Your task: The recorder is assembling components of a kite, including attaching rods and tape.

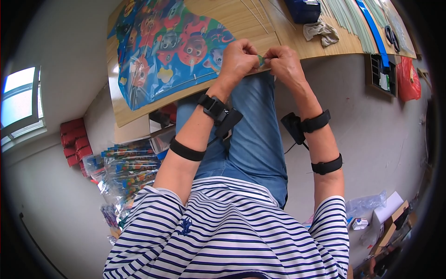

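Note:
A kite (186, 51) of shiny blue film, printed with colourful cartoon figures, lies flat on the wooden table (204, 87). A thin pale rod (179, 84) runs along its near edge. My left hand (239, 59) is closed in a pinch at the kite's right corner, by the table's front edge. Just to its right, my right hand (284, 64) pinches too, with fingertips close to the left hand's. A small green and blue bit of the kite shows between the two hands. The fingers hide exactly what each one grips there.
At the back right of the table lie thin rods (346, 23), a blue strip (371, 30), black scissors (391, 38), a crumpled white cloth (321, 32) and a dark blue box (303, 10). A red bag (409, 79) hangs at the right. Packaged colourful film (127, 169) lies below left.

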`<state>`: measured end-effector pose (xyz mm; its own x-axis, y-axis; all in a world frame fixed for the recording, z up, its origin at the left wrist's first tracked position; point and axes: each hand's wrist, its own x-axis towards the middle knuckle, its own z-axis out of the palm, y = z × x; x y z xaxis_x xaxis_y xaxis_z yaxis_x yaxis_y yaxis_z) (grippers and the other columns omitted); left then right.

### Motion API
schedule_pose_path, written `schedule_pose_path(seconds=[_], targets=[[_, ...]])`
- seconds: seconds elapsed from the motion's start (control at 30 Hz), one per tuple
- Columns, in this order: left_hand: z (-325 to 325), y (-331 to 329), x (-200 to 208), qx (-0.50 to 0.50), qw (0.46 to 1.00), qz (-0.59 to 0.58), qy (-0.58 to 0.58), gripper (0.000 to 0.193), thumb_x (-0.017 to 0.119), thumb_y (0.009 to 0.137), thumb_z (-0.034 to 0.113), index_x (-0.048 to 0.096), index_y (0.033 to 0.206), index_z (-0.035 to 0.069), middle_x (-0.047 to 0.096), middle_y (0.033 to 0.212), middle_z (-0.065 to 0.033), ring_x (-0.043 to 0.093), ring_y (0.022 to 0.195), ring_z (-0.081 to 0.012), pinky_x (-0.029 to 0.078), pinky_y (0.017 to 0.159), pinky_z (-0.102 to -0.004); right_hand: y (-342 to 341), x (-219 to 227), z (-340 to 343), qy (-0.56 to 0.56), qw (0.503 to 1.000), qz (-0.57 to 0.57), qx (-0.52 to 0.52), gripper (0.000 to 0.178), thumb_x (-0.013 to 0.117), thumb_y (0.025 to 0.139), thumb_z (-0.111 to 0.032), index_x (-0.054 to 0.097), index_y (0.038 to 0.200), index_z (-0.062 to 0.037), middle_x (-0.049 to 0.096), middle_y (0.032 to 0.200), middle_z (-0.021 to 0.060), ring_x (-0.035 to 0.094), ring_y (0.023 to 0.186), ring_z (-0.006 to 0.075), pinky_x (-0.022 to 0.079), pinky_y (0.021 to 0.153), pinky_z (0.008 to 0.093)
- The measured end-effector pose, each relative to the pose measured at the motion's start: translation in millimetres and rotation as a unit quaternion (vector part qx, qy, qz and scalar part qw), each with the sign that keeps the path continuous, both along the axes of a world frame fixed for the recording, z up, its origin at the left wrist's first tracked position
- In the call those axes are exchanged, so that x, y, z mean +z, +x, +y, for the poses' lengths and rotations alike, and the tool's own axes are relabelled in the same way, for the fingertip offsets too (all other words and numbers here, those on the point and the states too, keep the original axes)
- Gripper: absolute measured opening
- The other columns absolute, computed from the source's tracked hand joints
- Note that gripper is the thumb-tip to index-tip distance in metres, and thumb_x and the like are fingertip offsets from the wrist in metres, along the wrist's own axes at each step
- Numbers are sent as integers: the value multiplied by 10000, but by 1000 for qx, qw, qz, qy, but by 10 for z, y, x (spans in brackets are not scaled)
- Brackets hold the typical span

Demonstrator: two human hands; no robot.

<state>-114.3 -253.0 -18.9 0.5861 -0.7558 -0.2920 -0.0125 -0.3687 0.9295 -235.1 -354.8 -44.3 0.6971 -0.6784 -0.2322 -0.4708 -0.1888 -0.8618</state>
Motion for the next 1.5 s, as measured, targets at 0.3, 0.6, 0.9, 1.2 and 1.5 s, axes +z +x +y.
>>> schedule_pose_path(seconds=[0.3, 0.6, 0.9, 1.2, 1.5], targets=[[160, 114, 9, 38, 996, -69, -33, 144, 696, 758, -9, 617, 877, -20, 659, 753, -69, 636, 620, -137, 532, 566, -278, -25, 78, 96, -143, 989, -2, -24, 169, 616, 760, -89, 743, 858, -37, 699, 873, 197, 676, 885, 370, 535, 784, 435], [1122, 300, 50, -95, 829, -550, 32, 467, 727, 830, 198, 597, 1260, 69, 570, 1335, -136, 483, 1277, -338, 360, 1051, -523, -254, 216, 459, -434, 900, -44, -17, 344, 668, 845, -152, 622, 1153, -7, 636, 1129, 153, 632, 972, 343, 499, 840, 452], [1447, 227, -164, -173, 803, -553, 139, 808, 684, 808, 509, 398, 1510, 230, 316, 1598, -16, 243, 1486, -285, 171, 1120, -690, -272, -107, 629, -481, 868, 50, 114, 795, 676, 807, -520, 495, 1424, -52, 377, 1556, 87, 284, 1471, 275, 176, 1191, 549], [1483, 232, -252, -158, 806, -557, 120, 871, 692, 762, 562, 386, 1515, 249, 303, 1603, 11, 238, 1488, -263, 167, 1115, -704, -290, -14, 661, -540, 838, 71, 33, 614, 672, 864, -431, 573, 1342, -58, 509, 1442, 112, 432, 1361, 335, 291, 1129, 551], [1477, 208, -263, -149, 819, -542, 115, 877, 715, 752, 544, 398, 1509, 235, 313, 1597, 10, 227, 1491, -261, 156, 1103, -723, 3, 109, 758, -507, 849, -37, 142, 356, 693, 818, -152, 642, 1152, -38, 569, 1079, 95, 566, 1024, 289, 454, 936, 424]])
